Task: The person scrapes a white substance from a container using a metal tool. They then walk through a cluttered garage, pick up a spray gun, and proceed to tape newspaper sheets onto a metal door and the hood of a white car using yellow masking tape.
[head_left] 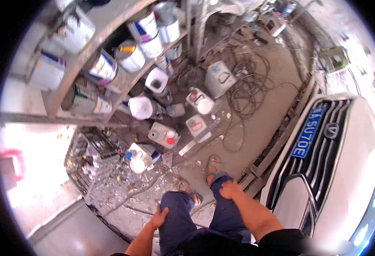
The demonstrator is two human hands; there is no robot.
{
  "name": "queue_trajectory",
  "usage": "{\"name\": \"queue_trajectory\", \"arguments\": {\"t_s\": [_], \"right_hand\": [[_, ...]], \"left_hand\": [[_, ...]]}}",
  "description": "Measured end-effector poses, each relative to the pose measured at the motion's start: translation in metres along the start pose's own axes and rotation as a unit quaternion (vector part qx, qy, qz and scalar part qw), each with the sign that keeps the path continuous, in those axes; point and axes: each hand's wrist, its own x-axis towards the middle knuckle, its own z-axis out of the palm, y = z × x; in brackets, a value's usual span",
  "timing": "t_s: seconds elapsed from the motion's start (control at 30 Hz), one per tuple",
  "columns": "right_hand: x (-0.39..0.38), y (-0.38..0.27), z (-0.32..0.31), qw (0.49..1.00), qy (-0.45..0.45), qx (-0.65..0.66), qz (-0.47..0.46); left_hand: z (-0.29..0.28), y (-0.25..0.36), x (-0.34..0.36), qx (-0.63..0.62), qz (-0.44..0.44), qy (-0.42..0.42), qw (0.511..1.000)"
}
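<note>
My left hand [159,216] rests against the outer side of my left thigh, on dark blue trousers [174,213]. Its thumb stands apart from the other fingers, and I see nothing held in it. My right hand [230,190] lies over my right knee, touching the trouser cloth. Its fingers are bent downward and mostly hidden, so whether they pinch the cloth is unclear. Ahead of my sandalled feet are a white jug with a blue cap [140,158], a whitish canister with a red cap [163,135] and a long pale strip [199,137] on the floor.
Shelves [106,40] with several paint cans [130,55] run along the left. A grey jerrycan [220,79] stands beside a tangled hose [249,91]. Close on my right is a white car front [345,158]. Rubbish [110,187] litters the left floor, near a dark grate [97,143].
</note>
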Motion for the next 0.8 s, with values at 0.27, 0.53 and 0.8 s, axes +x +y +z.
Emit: {"name": "queue_trajectory", "arguments": {"t_s": [0.27, 0.53, 0.8], "right_hand": [[-0.121, 0.023, 0.115, 0.984, -0.056, 0.083, -0.148], [-0.179, 0.086, 0.139, 0.958, -0.009, 0.248, -0.143], [-0.215, 0.119, 0.141, 0.914, 0.111, 0.381, -0.088]], "left_hand": [[0.011, 0.034, -0.064, 0.312, 0.093, -0.19, 0.926], [0.007, 0.094, -0.097, 0.452, 0.117, -0.289, 0.836], [0.053, 0.19, -0.166, 0.509, 0.136, -0.144, 0.838]]}}
